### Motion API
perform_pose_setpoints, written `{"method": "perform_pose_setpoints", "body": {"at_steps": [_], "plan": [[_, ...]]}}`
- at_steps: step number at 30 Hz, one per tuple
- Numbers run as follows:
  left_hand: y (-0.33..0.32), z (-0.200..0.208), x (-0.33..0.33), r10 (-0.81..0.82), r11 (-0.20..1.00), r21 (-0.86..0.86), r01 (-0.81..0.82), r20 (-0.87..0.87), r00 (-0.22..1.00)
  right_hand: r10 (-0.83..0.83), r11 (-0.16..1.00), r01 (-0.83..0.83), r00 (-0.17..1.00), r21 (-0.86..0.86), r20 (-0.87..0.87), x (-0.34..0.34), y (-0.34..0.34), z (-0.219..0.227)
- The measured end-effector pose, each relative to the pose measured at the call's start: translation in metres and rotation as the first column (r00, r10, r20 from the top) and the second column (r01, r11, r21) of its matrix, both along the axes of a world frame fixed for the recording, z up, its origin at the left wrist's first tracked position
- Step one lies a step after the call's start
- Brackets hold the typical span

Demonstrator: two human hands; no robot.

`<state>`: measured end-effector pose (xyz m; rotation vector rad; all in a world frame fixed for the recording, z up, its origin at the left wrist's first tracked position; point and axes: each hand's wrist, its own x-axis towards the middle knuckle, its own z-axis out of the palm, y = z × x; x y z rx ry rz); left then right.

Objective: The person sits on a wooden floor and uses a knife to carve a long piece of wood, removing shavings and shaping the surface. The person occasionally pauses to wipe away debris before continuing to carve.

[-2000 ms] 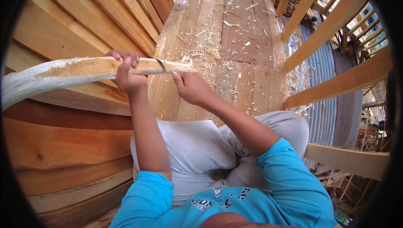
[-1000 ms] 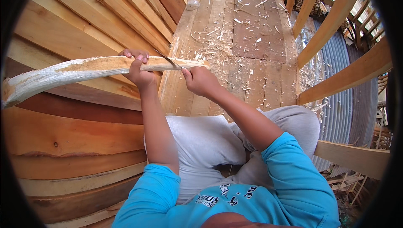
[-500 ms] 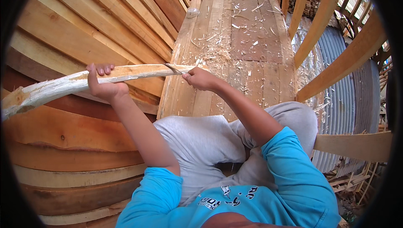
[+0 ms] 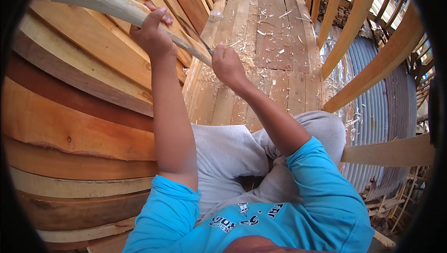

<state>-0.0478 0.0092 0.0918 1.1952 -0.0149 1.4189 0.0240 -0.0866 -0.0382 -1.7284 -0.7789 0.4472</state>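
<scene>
Left hand point(image 4: 154, 29) is gripping pale pole point(image 4: 100, 4), which is slanting from upper left over plank floor point(image 4: 279, 90); right hand point(image 4: 227, 64) is clutching knife point(image 4: 201, 40), blade lying beside pole's thin end.

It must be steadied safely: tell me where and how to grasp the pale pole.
The pole is probably best clasped around its thick upper-left stretch, from the left: it looks rounded there, and the knife is near the thinner end.
</scene>
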Motion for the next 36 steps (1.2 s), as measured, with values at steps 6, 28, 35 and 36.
{"method": "perform_pose_setpoints", "body": {"at_steps": [6, 28, 35, 36], "plan": [[-0.037, 0.005, 0.044, -0.043, 0.994, 0.096, 0.045, -0.022, 0.999, -0.065, 0.966, 0.059, 0.998, -0.253, -0.018, 0.061, 0.001, -0.135], [0.036, 0.009, 0.020, -0.684, 0.650, 0.165, 0.742, -0.298, 0.666, 0.145, 0.983, -0.147, 0.989, -0.111, -0.031, 0.037, -0.010, 0.003], [0.054, 0.017, 0.037, -0.671, 0.663, 0.149, 0.734, -0.317, 0.670, -0.012, 0.998, 0.000, 0.985, -0.069, -0.171, 0.043, 0.002, -0.048], [0.060, 0.015, 0.033, -0.674, 0.669, 0.129, 0.732, -0.308, 0.671, -0.010, 0.995, -0.006, 0.986, -0.096, -0.168, 0.040, 0.001, -0.041]]}}
